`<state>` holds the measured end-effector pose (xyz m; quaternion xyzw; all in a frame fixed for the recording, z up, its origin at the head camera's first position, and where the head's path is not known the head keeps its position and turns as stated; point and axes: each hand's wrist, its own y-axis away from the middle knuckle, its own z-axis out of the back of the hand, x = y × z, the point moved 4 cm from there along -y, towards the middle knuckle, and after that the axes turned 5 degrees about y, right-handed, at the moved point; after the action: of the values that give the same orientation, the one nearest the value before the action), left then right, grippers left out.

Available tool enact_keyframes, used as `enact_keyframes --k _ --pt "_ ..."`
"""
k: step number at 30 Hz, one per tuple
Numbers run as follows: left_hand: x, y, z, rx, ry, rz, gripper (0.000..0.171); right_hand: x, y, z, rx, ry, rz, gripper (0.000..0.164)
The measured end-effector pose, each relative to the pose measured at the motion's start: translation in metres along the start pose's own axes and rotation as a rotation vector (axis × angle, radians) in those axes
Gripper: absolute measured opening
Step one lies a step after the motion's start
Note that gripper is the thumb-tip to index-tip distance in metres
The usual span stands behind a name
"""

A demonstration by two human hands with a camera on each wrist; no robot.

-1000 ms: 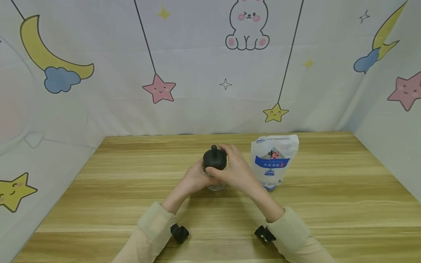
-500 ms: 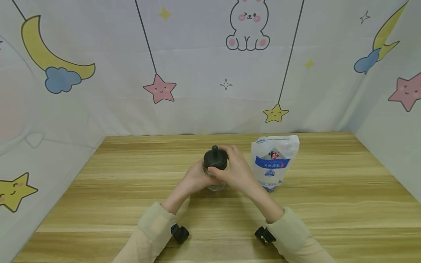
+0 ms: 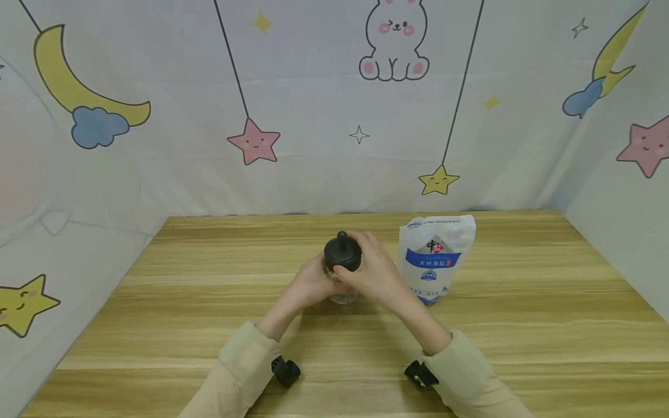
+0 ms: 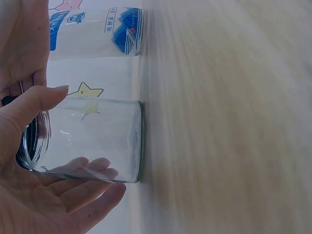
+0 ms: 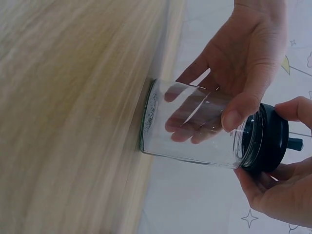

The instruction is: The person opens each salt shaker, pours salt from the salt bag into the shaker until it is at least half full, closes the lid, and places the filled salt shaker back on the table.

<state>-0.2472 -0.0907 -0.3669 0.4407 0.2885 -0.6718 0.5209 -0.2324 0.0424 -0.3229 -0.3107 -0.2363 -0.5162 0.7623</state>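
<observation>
- One glass jar (image 4: pixel 100 134) stands upright on the counter (image 3: pixel 522 331), roughly midway between side edges.
- Left grip (image 3: pixel 309 282) curls round it; right grip (image 3: pixel 378 274) pinches the black lid (image 3: pixel 342 255).
- Keep base flat, lid level.

Clear cylindrical glass jar (image 5: pixel 195 146), in the left hand (image 3: pixel 309 283): transparent, smooth, glossy, marked with bright highlights; finely speckled near the base.
Round black lid with short post (image 3: pixel 337 253), under the right hand (image 3: pixel 377 273): plastic by its look, smooth, with a dull sheen on top.
White standing pouch with blue band (image 3: pixel 431 260), just beyond the right hand: looks like plastic film, smooth and slightly shiny, creased along the top.
Light-brown striped table (image 3: pixel 342 354), beneath both hands: wood-grained, smooth, satin; solid or printed, cannot tell.
White cartoon-printed hanging (image 3: pixel 324 180), beyond both hands: matt cloth, softly creased.
Cream sleeves (image 3: pixel 248 354), behind both hands: matt cloth.
</observation>
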Motion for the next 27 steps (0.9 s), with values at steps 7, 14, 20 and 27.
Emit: enact_keyframes --k 7,14,20,27 --pt "0.0008 0.0002 -0.0007 -0.008 0.005 0.013 0.079 -0.0009 -0.0006 0.0004 -0.001 -0.029 -0.014 0.068" --pt "0.0000 -0.0003 -0.0009 -0.014 -0.016 0.011 0.075 -0.0015 -0.0005 0.0023 -0.014 -0.032 -0.028 0.068" --pt "0.0006 -0.0001 -0.0006 -0.012 -0.021 0.014 0.077 -0.0013 0.0000 0.0036 -0.027 -0.032 -0.032 0.067" --pt "0.0001 -0.0009 -0.0017 -0.007 -0.016 0.014 0.078 -0.0021 -0.0001 0.0062 -0.022 -0.022 -0.044 0.068"
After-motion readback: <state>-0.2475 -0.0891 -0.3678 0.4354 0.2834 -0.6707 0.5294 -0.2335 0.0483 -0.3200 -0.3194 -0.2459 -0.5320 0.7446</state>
